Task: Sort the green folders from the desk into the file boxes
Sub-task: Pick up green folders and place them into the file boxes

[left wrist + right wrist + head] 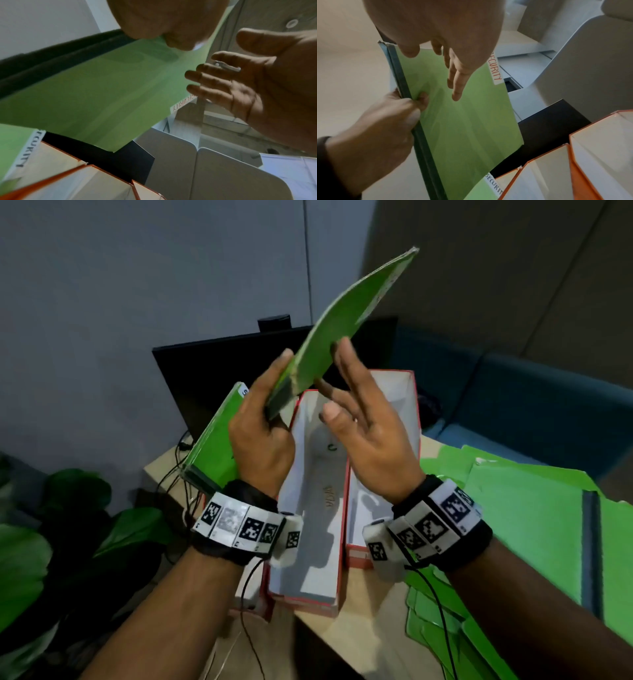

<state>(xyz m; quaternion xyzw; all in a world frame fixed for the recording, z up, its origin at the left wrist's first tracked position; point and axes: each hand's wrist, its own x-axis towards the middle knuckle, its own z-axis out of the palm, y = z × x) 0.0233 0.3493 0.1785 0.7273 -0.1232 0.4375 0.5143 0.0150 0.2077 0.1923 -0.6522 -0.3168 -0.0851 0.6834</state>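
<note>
My left hand [265, 419] grips a green folder [346, 320] by its dark spine, tilted up above the boxes; the folder [464, 115] bears a white "SECURITY" label [495, 69]. My right hand [356, 412] is beside it with straight, spread fingers [457, 83], close to the cover without gripping it. Three red file boxes stand side by side: the middle box [308, 542] and right box [383, 474] show white insides, and the left box holds another green "SECURITY" folder [215, 440]. More green folders [531, 508] lie spread on the desk at the right.
A black monitor [222, 371] stands behind the boxes. Cables [178, 460] run over the desk's left edge, and leafy plants [51, 525] sit lower left. A blue sofa [531, 405] is behind the desk at right.
</note>
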